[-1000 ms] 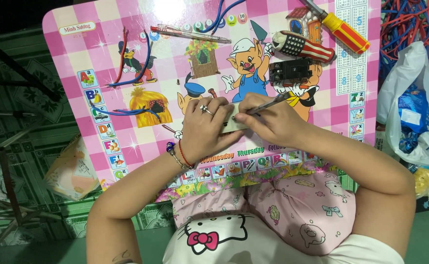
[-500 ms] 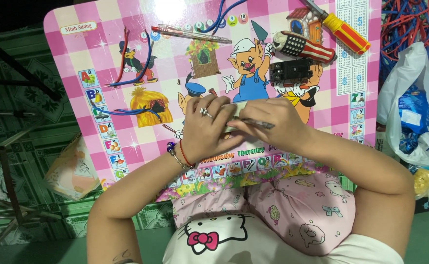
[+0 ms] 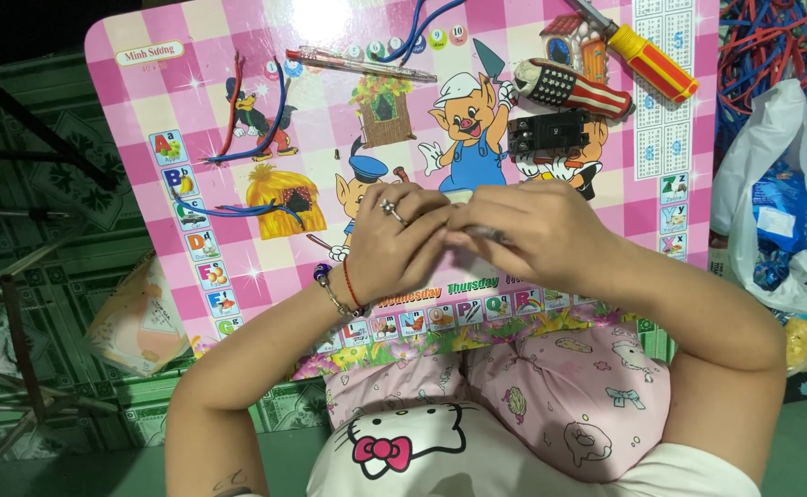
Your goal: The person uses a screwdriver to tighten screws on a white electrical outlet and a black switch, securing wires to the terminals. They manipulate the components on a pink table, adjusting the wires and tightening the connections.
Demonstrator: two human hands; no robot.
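Observation:
Both my hands meet over the middle of a pink cartoon-printed table (image 3: 191,110). My left hand (image 3: 394,244), with a ring and bead bracelets, is closed around a small pale part (image 3: 459,196) that barely shows above the fingers. My right hand (image 3: 537,235) presses against the left and pinches a thin grey metal tool (image 3: 488,235), of which only a short piece shows between the fingers. What the small part is cannot be made out.
On the table's far side lie a yellow-handled screwdriver (image 3: 652,60), a striped-handled tool (image 3: 574,87), a black rectangular part (image 3: 546,133), a pen (image 3: 357,63) and loose blue and red wires (image 3: 256,120). A white plastic bag (image 3: 781,212) and tangled cables (image 3: 772,46) sit at the right.
The thin tool stuck out up and to the right from my right hand a second ago; it has turned inward and is now nearly hidden as both hands closed together.

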